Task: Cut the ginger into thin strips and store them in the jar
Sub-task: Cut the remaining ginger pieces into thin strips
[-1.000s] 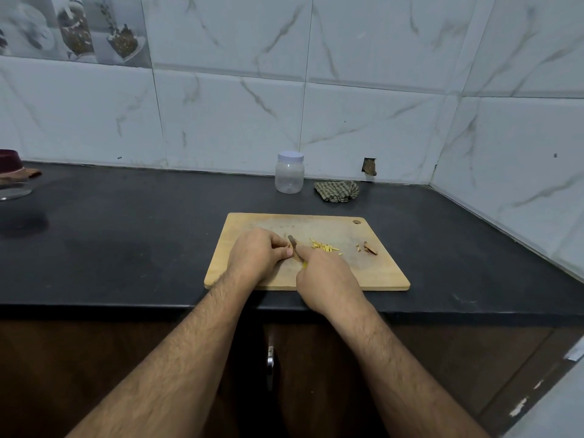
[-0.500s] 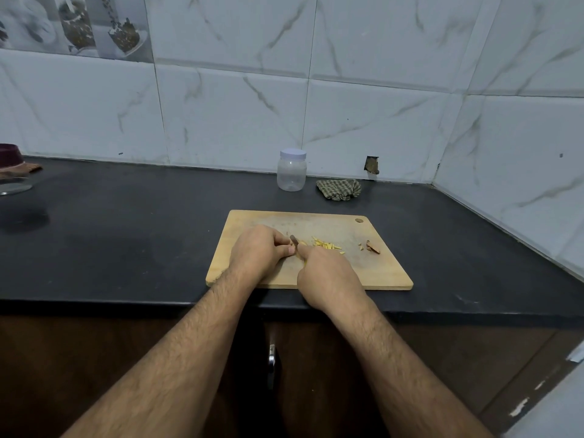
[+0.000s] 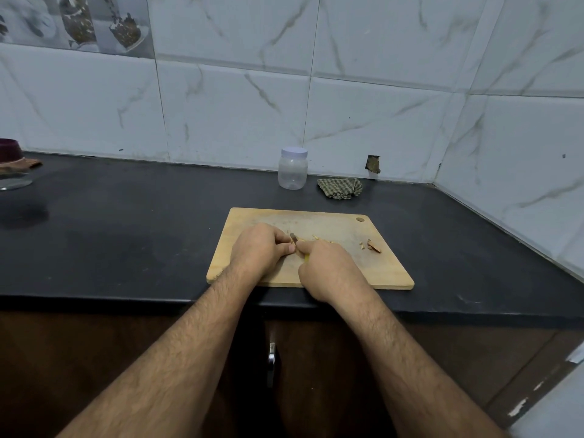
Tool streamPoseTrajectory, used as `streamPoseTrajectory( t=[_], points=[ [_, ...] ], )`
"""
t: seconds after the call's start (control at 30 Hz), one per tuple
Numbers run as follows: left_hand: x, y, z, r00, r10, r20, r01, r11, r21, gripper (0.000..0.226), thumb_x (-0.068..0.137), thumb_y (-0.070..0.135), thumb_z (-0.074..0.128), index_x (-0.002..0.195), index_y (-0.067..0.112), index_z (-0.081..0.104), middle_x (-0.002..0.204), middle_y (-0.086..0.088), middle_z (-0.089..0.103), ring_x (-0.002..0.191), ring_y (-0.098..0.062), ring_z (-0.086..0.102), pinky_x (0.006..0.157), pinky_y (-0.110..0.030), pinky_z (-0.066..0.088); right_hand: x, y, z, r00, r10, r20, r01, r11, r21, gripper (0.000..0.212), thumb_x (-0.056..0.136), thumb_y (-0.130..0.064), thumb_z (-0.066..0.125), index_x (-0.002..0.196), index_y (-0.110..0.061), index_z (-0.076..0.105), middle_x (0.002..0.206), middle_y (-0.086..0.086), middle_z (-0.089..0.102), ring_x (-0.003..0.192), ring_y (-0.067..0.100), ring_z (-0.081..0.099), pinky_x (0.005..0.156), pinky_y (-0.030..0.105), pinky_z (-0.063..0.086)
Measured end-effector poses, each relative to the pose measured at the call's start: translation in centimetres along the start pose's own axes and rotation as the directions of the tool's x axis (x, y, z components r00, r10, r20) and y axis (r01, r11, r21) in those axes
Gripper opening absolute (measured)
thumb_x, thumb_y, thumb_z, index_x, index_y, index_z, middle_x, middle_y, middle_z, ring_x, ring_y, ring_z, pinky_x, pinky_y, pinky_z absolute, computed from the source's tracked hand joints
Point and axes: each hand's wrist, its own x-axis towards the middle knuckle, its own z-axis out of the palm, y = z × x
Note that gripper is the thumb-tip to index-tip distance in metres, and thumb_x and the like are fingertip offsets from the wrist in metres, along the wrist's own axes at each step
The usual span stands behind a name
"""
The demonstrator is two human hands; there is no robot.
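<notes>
On the cutting board (image 3: 385, 273) I see my left hand (image 3: 257, 248) pinching ginger and my right hand (image 3: 328, 267) gripping the knife (image 3: 293, 237). A few strips (image 3: 319, 238) lie cut beside them; beyond the board, the jar (image 3: 293, 169) remains lidded and apparently empty.

2 hands (image 3: 262, 248), 1 jar (image 3: 292, 168), 1 board (image 3: 379, 267), 1 cloth (image 3: 340, 188)

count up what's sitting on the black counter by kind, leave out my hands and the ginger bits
Cutting boards: 1, wooden
Jars: 1, clear with a white lid
Cloths: 1, checked and bunched
Glass items at the far left edge, partly cut off: 1
Total: 4
</notes>
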Motion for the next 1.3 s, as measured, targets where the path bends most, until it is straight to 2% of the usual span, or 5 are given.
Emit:
streamPoseTrajectory(
  t=[0.17,0.47,0.67,0.97,1.3],
  points=[
    [0.1,0.0,0.0,1.0,-0.002,0.001,0.002,1.0,0.006,0.016,0.089,0.036,0.069,0.102,0.032,0.077,0.101,0.009,0.074,0.093,-0.011,0.064,0.077,-0.029,0.05,-0.1,0.2,-0.6,1.0,0.006,0.006,-0.006,1.0,0.017,0.058,0.095,-0.008,0.045,0.145,-0.036,0.046,0.14,0.004,0.055,0.127,0.023,0.05,0.098,0.032,0.044],
    [0.1,-0.1,0.1,1.0,0.002,-0.004,-0.002,1.0,0.024,0.013,0.089,0.037,0.067,0.097,0.035,0.077,0.088,0.011,0.072,0.083,-0.011,0.061,0.062,-0.025,0.038,0.7,-0.3,-0.8,0.999,0.009,0.045,-0.008,1.0,-0.025,0.052,0.097,-0.01,0.045,0.142,-0.034,0.05,0.136,0.005,0.057,0.124,0.025,0.052,0.097,0.035,0.049],
    [0.0,0.0,0.1,1.0,-0.001,-0.007,0.001,0.999,0.047,0.016,0.089,0.039,0.067,0.101,0.035,0.076,0.098,0.011,0.074,0.091,-0.011,0.063,0.075,-0.028,0.049,1.2,-0.4,-0.6,0.999,-0.003,0.036,0.003,1.0,-0.001,0.043,0.095,-0.012,0.047,0.131,-0.031,0.061,0.124,0.004,0.064,0.113,0.024,0.058,0.086,0.031,0.049],
    [-0.1,0.2,0.1,1.0,-0.001,-0.024,0.002,0.999,0.035,0.02,0.089,0.037,0.068,0.106,0.03,0.076,0.108,0.011,0.073,0.1,-0.01,0.064,0.085,-0.03,0.051,-0.8,0.6,-0.7,0.997,-0.016,0.079,0.019,0.999,-0.041,0.06,0.095,-0.007,0.045,0.151,-0.03,0.039,0.147,0.005,0.048,0.131,0.025,0.048,0.103,0.035,0.045],
    [-0.4,0.2,0.3,0.999,-0.002,-0.047,0.003,1.0,0.028,0.025,0.088,0.036,0.069,0.111,0.028,0.074,0.113,0.011,0.071,0.103,-0.008,0.063,0.086,-0.027,0.05,-1.3,1.6,0.0,0.998,0.026,0.05,-0.027,0.999,0.017,0.062,0.094,-0.006,0.045,0.15,-0.031,0.04,0.139,0.004,0.056,0.122,0.023,0.055,0.094,0.033,0.048]
  ],
)
